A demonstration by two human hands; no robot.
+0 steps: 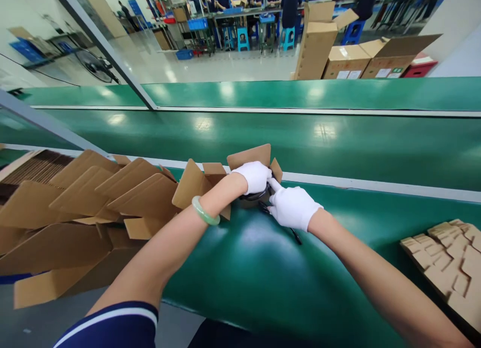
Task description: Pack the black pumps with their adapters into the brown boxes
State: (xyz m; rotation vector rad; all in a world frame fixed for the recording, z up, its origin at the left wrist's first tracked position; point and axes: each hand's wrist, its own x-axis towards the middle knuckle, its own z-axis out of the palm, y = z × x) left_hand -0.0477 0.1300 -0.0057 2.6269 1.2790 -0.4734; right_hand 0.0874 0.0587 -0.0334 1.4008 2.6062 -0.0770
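Observation:
A small open cardboard box (251, 156) stands on the green work surface, its back flap raised. My left hand (256, 177), in a white glove, reaches over the box with its fingers curled on a black cable (257, 195). My right hand (295, 206), also gloved in white, is closed on the same black cable at the box's right side. The fingertips of both hands nearly meet. One thin black cable end (296, 236) sticks out below my right hand onto the green surface. My hands hide most of the box's inside.
Several open cardboard boxes (143, 192) crowd the left, one more (191, 185) right beside the box. Flat cardboard inserts (451, 263) lie stacked at the right. A green conveyor belt (263, 132) runs behind a white rail. Beyond are large cartons (347, 59) and people at benches.

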